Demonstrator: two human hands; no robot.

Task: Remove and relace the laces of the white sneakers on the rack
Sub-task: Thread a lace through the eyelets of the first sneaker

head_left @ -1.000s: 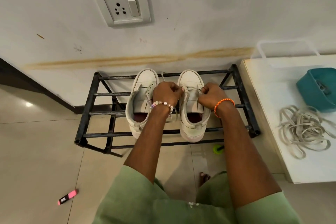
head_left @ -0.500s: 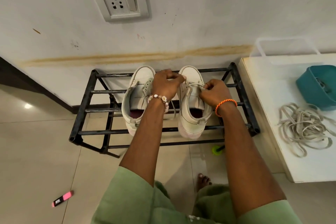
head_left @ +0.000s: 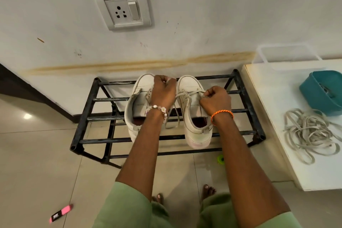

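Two white sneakers stand side by side on a black metal rack (head_left: 87,105), toes toward the wall. The left sneaker (head_left: 137,103) shows bare eyelets with no lace. The right sneaker (head_left: 192,116) has a lace (head_left: 174,114) crossing its lowest eyelets, with loose ends hanging between the shoes. My left hand (head_left: 163,91), fingers curled, grips a lace end between the two toes. At the right sneaker's right eyelet row, my right hand (head_left: 215,99) pinches the lace.
A white table (head_left: 273,98) stands right of the rack with a heap of loose laces (head_left: 311,133), a teal basket (head_left: 322,92) and a clear tub (head_left: 286,55). On the tiled floor lie a pink marker (head_left: 61,213) and a green cap (head_left: 220,159). My bare toes (head_left: 208,189) show below.
My left hand has moved forward from the shoes' tongues to the toe end, drawing the lace out. My right hand has shifted slightly along the right eyelet row.
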